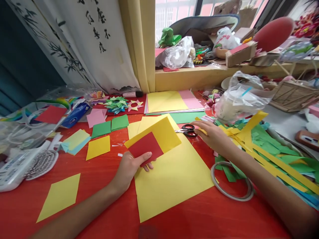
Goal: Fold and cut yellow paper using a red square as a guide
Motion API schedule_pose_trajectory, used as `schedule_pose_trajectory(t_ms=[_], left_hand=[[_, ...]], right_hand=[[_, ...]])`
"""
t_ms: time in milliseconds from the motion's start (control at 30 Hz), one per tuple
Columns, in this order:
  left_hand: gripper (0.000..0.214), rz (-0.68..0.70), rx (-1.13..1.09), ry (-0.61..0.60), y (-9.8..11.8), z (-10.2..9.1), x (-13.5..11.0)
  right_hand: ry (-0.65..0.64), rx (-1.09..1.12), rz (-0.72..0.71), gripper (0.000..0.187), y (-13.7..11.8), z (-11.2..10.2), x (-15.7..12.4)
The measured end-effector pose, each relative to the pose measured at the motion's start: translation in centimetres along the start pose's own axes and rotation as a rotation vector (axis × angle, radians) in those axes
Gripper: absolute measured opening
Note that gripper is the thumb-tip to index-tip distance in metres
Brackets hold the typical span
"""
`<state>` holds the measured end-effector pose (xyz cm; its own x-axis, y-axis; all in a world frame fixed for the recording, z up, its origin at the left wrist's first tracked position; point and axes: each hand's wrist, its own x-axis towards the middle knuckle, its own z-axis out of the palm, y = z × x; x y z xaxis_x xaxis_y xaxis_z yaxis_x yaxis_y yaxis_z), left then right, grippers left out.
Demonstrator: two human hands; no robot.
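Note:
My left hand [131,167] is closed on a red paper square [146,147] with a yellow paper square [159,134] behind it, both held just above a large yellow sheet [174,176] on the red table. My right hand [213,136] lies flat with fingers stretched out, right beside black-handled scissors [188,130], its fingertips close to them. Whether it touches the scissors I cannot tell.
Loose yellow [59,196], green [111,126] and pink [96,118] paper squares lie on the left. Folded paper stars [117,104] and a stack of coloured sheets [171,103] sit at the back. A tape ring [230,186], paper strips [274,156], a plastic bag [239,98] and a hairbrush [41,164] surround the area.

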<state>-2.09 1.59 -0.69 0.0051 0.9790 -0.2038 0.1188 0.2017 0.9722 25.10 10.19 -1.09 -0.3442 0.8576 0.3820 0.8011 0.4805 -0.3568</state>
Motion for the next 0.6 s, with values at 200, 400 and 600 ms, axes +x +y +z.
schedule_pose_trajectory(t_ms=[200,400,600], left_hand=[[0.029,-0.034,-0.021,0.039,0.2,0.2,-0.3],[0.031,-0.050,-0.028,0.038,0.1,0.0,-0.2],[0.034,-0.013,0.006,0.061,0.0,-0.5,0.4]], right_hand=[[-0.133,-0.127,-0.052,0.035,1.2,1.4,0.0],[-0.249,-0.137,0.166,0.033,1.1,0.4,0.3],[-0.311,-0.213,0.236,0.033,0.5,-0.5,0.4]])
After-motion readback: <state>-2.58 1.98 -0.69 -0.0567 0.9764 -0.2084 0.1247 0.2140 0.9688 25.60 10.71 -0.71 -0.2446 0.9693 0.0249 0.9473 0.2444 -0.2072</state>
